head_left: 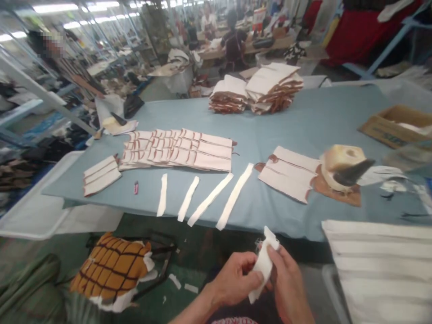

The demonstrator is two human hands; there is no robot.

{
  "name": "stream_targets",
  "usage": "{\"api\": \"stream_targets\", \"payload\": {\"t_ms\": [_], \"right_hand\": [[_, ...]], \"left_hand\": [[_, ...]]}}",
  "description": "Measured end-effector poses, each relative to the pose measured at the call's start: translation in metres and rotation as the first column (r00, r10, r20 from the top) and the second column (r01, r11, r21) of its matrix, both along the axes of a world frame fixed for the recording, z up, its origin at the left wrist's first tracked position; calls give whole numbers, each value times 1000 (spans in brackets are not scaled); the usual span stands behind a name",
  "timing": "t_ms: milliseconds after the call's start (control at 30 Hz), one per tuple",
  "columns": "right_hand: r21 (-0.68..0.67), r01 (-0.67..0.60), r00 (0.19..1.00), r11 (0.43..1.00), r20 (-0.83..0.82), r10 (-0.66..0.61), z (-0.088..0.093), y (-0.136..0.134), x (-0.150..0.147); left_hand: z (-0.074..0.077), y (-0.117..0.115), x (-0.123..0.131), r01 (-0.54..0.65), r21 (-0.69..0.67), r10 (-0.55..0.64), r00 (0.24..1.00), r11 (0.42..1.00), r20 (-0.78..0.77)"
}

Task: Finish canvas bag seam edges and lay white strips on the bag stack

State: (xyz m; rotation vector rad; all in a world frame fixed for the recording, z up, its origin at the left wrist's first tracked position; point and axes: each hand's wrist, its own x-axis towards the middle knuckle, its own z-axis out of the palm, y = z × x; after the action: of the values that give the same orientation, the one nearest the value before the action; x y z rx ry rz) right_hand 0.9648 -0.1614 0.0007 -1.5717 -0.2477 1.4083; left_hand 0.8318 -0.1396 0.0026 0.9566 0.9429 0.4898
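Note:
My left hand [238, 276] pinches a white fabric strip [262, 265] near its lower part, thumb on top. Higher up the same strip, my right hand [285, 274] grips it between thumb and fingers. Loose threads hang from its upper end. Both hands are in front of the table edge. Several similar white strips [235, 196] lie slanted along the near side of the blue-grey table [270, 130]. Behind them is an overlapping row of cream panels with brown edges [175, 148]. A separate cream panel [288, 173] lies to the right.
Stacked panels [273, 85] stand at the table's back. A yellowish block-shaped object with a black cone [344, 166] and a cardboard box [388, 128] are on the right. A small pink tool [136, 187] lies left. A cushioned chair [113, 265] stands lower left; people work beyond.

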Motion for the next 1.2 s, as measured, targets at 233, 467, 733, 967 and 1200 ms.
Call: {"api": "stream_targets", "payload": {"t_ms": [233,467,733,967,1200], "right_hand": [[4,-216,975,976,48,215,-31,14,-8],[85,-386,922,919,0,387,-37,44,11],[257,-402,908,879,-13,419,-27,74,39],[286,-402,900,869,-51,433,-58,107,50],[231,-377,925,897,35,379,-101,145,44]], "left_hand": [[-4,-4,-12,-207,54,210,975,977,-69],[-11,6,13,-385,79,392,906,920,-161],[-20,26,34,-392,23,391,907,920,-157],[-49,52,34,-366,-77,348,919,927,-186],[-91,88,29,-307,-128,279,939,943,-201]]}}
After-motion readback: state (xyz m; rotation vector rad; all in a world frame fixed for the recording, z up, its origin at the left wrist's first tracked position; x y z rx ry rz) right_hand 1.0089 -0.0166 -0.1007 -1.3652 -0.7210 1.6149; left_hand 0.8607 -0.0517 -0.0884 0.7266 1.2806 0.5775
